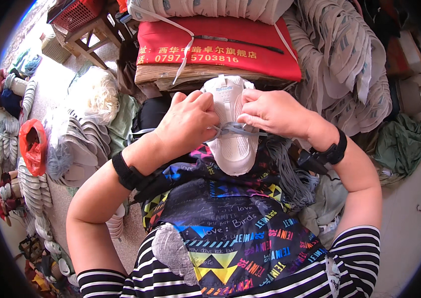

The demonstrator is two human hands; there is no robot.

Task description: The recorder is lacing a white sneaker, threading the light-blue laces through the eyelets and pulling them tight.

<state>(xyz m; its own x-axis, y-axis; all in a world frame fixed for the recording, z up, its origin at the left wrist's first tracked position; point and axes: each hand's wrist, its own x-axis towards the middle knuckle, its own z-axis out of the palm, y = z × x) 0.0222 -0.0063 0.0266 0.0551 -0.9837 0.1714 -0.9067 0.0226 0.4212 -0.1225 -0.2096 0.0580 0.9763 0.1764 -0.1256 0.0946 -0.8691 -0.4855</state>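
A white shoe upper [238,155] lies upright over my lap, toe end toward me, with a grey shoelace [234,128] running across its middle. My left hand [190,119] is closed at the upper's left edge, its fingertips pinching the shoelace. From the other side, my right hand [272,115] is also closed, thumb and fingers together on the lace by the upper's right edge. The fingers partly hide the lace's ends. Beneath the upper is a dark patterned apron [240,223]. Beside it on the right hangs a bundle of grey laces [295,174].
Ahead stands a wooden bench [185,74] covered by a red cloth [171,37], with a thin dark tool [240,42] on it. White uppers are stacked on its far side and pile up [342,59] at the right. Bagged uppers [84,139] and a red plastic bag [33,147] are at the left.
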